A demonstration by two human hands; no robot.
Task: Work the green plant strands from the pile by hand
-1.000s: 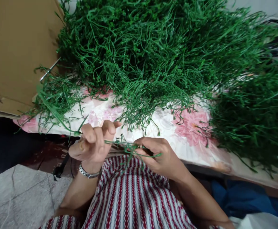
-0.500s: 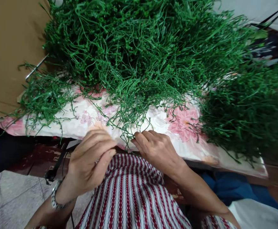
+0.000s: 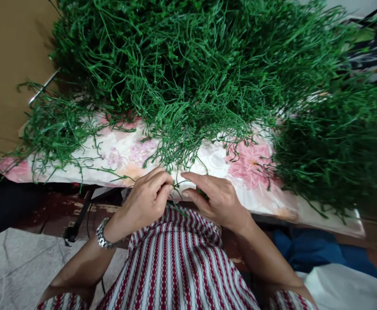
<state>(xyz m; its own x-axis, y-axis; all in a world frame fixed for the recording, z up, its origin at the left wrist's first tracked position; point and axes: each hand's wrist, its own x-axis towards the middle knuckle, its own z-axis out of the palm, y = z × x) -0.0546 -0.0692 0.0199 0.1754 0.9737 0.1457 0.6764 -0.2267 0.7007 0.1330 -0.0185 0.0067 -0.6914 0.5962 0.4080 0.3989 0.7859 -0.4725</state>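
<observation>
My left hand point(image 3: 152, 193), with a metal-band watch at its wrist, is pinched shut on a thin green stem point(image 3: 176, 186) at the table's front edge. Close by on the right, my right hand point(image 3: 220, 199) has its thumb and index finger apart, pointing toward the left fingertips. Its other fingers are curled and partly hidden, with a speck of green near them. Just beyond both hands lies a loose tangle of thin green stems point(image 3: 178, 140) with small branching tips, plastic-looking. It runs back into a large heap of the same stems point(image 3: 188, 56).
A floral cloth point(image 3: 249, 165) covers the table. Smaller stem piles lie at left point(image 3: 55, 129) and right point(image 3: 330, 150). A cardboard panel point(image 3: 10, 77) and a thin metal rod point(image 3: 44, 87) stand at the left. A person's blue clothing point(image 3: 307, 252) shows at lower right.
My left hand has moved right and forward, from a blur to a pinch on a stem. My right thumb and index finger have come apart. The view has shifted slightly.
</observation>
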